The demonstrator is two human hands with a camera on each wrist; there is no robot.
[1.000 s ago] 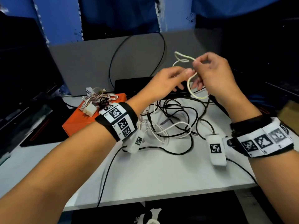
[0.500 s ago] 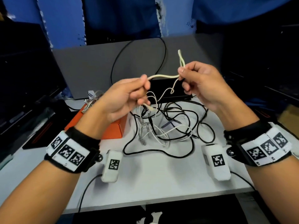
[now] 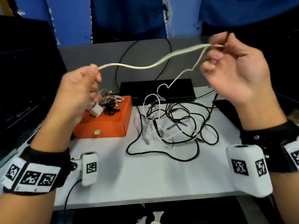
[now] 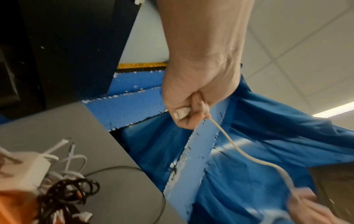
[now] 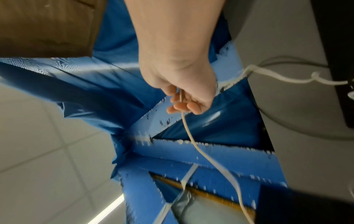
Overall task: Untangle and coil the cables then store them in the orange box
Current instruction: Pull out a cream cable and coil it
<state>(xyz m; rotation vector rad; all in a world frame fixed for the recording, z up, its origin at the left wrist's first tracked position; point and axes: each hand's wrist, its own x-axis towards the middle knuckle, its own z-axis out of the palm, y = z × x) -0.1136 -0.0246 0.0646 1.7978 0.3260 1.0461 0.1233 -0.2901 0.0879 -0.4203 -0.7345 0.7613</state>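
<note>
since half a second ago both hands have drawn apart, stretching the cream cable point(image 3: 142, 66) into a long wavy span across the upper middle of the frame. left hand point(image 3: 77, 92), at centre left, has its grip closed round one end; the left wrist view shows the plug point(image 4: 181, 113) pinched in the curled fingers. right hand point(image 3: 233, 68), at upper right, pinches the cable between thumb and fingertips, lower fingers loosely spread. from that pinch the rest of the cable drops in kinks to the tangle point(image 3: 174, 126) of black and white leads lying on the worktop point(image 3: 145, 175) at centre. orange box point(image 3: 103, 125) sits at centre left, already carrying a few bundled leads point(image 3: 106, 107) on top. step in hand, by judgement: freeing one cable from the pile. next move likely calls for drawing the trailing end clear of the tangle without dragging other leads along, then winding it into loops.
</note>
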